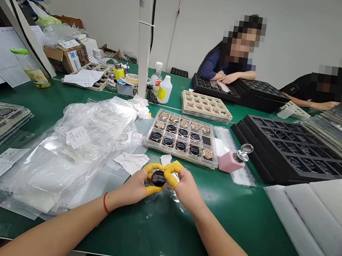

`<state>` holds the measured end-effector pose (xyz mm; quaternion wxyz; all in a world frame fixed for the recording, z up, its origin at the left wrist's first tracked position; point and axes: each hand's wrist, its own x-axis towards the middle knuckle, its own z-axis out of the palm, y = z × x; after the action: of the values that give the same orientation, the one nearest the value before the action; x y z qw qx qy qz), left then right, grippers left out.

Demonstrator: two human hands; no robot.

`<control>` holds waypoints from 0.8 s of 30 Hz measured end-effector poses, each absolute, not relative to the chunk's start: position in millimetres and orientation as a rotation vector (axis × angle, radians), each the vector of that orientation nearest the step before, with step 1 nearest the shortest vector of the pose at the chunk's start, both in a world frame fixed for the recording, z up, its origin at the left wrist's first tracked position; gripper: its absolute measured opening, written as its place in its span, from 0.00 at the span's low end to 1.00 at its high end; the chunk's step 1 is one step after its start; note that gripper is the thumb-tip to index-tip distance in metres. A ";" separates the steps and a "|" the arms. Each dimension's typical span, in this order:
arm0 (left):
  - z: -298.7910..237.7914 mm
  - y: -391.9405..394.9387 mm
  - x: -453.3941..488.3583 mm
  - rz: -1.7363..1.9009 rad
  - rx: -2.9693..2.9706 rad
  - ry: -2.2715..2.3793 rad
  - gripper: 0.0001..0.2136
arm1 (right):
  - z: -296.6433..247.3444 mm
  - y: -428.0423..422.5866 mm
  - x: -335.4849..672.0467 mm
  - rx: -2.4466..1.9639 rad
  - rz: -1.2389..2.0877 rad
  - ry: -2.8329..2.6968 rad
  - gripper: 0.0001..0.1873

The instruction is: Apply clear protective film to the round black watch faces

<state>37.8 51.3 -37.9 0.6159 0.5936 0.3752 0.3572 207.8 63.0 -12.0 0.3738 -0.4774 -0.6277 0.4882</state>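
Observation:
Between my two hands is a round watch head (159,178) with a black face that carries small white lettering. My left hand (139,186) wears yellow finger cots and pinches its left side and lower edge. From the right, my right hand (182,184), also in yellow finger cots, grips the upper right rim. Just beyond them lies a clear tray (147,141) of watch heads, some with black faces and some rose-gold. A small white tissue scrap (165,159) sits by my fingertips, and a larger crumpled tissue (132,163) lies to the left.
Clear plastic bags (67,160) cover the table's left part. Right of the tray stands a pink pump bottle (231,161), beside black foam trays (260,151). A cream tray (206,107) and white bottle (165,90) stand farther back. Two people sit across the table.

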 end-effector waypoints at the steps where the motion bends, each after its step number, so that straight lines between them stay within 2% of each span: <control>1: -37.8 51.3 37.8 0.819 1.368 0.861 0.21 | -12.1 62.9 208.1 -1.217 1.269 -1.595 0.04; 6: -37.0 51.5 37.8 0.824 1.380 0.864 0.20 | -13.4 62.8 209.4 -1.183 1.382 -1.521 0.04; 24: -35.1 52.5 38.4 0.813 1.362 0.855 0.21 | -13.6 63.3 207.9 -1.246 1.192 -1.648 0.03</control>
<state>38.4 52.5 -35.1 0.6211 0.5925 0.3719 0.3535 207.9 63.3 -13.6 0.3693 -0.4856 -0.6419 0.4645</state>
